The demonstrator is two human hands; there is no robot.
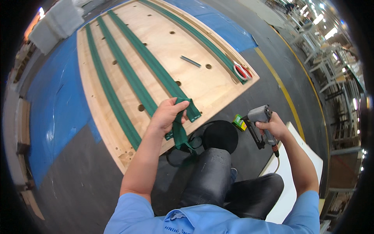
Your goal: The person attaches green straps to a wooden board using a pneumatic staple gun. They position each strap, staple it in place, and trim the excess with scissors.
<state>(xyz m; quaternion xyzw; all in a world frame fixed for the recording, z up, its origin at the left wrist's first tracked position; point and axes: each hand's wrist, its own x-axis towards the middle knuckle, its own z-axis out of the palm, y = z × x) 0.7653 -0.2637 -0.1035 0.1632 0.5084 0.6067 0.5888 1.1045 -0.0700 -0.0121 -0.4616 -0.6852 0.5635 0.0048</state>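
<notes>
Left hand (170, 114) has a green strap (180, 134) pinched over the near edge of the wooden panel (222, 87), right hand (275, 126) grips a staple gun (258, 114) with decent open room between, and the strap's dangling end is kinda hard to make out.

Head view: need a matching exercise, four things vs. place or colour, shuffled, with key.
1. Staple gun
2. Scissors
3. Grey strip
4. Small box

A. At a corner of the wooden panel
B. Green and yellow
C. In the right hand
D. On bare wood between green straps

Pairs: 1-C, 2-A, 3-D, 4-B
</notes>
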